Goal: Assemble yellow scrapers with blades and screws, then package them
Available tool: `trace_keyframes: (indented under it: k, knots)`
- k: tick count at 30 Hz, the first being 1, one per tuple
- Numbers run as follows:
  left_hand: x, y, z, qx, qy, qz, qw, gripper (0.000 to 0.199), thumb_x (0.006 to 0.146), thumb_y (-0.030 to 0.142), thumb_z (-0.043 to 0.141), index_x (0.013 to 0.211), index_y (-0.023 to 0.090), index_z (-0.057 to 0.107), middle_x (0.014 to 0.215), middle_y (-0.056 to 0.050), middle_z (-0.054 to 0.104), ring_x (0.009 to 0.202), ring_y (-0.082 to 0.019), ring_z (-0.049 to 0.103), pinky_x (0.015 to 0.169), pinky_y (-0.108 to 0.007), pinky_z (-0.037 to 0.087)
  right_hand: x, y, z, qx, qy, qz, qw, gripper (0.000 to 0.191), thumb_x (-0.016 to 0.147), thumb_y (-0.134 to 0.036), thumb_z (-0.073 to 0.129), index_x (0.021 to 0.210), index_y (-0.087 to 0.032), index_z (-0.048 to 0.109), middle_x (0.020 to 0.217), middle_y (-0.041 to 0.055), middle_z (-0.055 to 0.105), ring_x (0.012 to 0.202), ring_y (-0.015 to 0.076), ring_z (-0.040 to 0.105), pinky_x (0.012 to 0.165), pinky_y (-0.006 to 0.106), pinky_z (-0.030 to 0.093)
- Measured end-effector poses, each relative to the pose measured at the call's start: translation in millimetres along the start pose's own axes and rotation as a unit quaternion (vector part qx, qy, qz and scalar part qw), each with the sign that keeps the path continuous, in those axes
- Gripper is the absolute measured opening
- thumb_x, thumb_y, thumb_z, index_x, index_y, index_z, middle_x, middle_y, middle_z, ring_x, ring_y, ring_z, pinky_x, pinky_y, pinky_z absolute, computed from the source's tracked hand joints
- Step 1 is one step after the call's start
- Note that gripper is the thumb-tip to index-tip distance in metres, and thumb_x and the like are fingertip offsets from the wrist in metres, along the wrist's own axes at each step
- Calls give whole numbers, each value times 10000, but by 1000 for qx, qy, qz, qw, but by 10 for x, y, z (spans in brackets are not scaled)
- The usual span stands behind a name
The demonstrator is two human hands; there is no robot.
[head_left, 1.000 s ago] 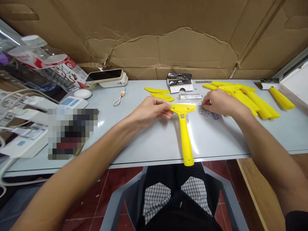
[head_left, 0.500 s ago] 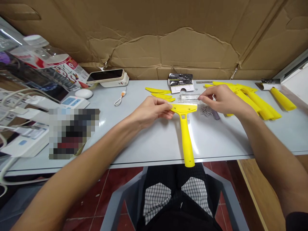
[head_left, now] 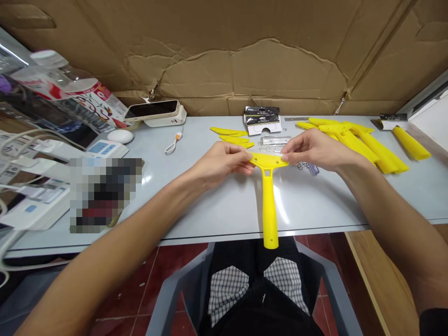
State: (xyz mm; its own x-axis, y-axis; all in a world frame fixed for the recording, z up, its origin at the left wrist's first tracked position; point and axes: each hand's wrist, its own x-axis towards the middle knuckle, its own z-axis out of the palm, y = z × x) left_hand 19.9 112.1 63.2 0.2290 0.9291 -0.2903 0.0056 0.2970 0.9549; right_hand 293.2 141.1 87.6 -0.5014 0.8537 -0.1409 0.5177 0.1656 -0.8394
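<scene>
A yellow plastic scraper (head_left: 268, 200) lies on the table in front of me, its wide head pointing away and its handle reaching past the table's near edge. My left hand (head_left: 224, 163) pinches the left end of the head. My right hand (head_left: 315, 150) holds the right end between fingertips and thumb. A thin metal blade (head_left: 269, 153) seems to lie along the head's far edge, though it is hard to tell. Just beyond my right fingers sit a stack of steel blades (head_left: 275, 143) and a small pile of screws (head_left: 299, 165), partly hidden by that hand.
Loose yellow handles (head_left: 367, 144) lie heaped at right, with yellow scraper heads (head_left: 231, 135) and printed cards (head_left: 262, 117) at the back. A phone on a power bank (head_left: 152, 109), bottles and power strips (head_left: 35, 161) crowd the left. Cardboard (head_left: 231, 70) lines the wall behind.
My right hand has moved left from above the screws to the right end of the scraper head. The scraper now sits slightly straighter, and its handle end is a little nearer me.
</scene>
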Motion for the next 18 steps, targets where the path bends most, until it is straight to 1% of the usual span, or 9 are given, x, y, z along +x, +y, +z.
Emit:
trace_keyframes:
  k: [5, 11, 14, 18]
  knots:
    - [-5, 12, 36, -36, -5, -26, 999, 220, 1011, 109, 703, 840, 61, 834, 844, -144, 828, 680, -129, 750, 723, -233, 653, 5, 14, 5, 14, 19, -1, 1000, 435, 703, -650, 974, 838, -252, 861, 793, 72, 741, 734, 230, 629, 672, 451, 486]
    - [-14, 29, 40, -52, -10, -33, 998, 205, 1017, 108, 708, 877, 46, 845, 902, -163, 842, 686, -123, 748, 734, -235, 659, 18, 40, 18, 20, 29, -16, 999, 430, 699, -657, 977, 820, -261, 860, 769, 61, 738, 705, 214, 617, 639, 442, 493]
    - [-4, -2, 27, -55, -16, -27, 998, 185, 1003, 100, 720, 877, 47, 845, 880, -151, 838, 683, -125, 750, 725, -233, 655, 23, 48, 30, 23, 33, -20, 999, 426, 699, -655, 978, 815, -262, 862, 755, 58, 728, 690, 207, 600, 620, 435, 465]
    - [18, -50, 11, -42, -12, -14, 999, 168, 963, 78, 748, 817, 55, 828, 840, -138, 821, 689, -122, 740, 769, -246, 654, 28, 46, 49, 35, 31, -18, 999, 408, 691, -629, 991, 810, -262, 856, 784, 55, 748, 703, 202, 605, 636, 430, 468]
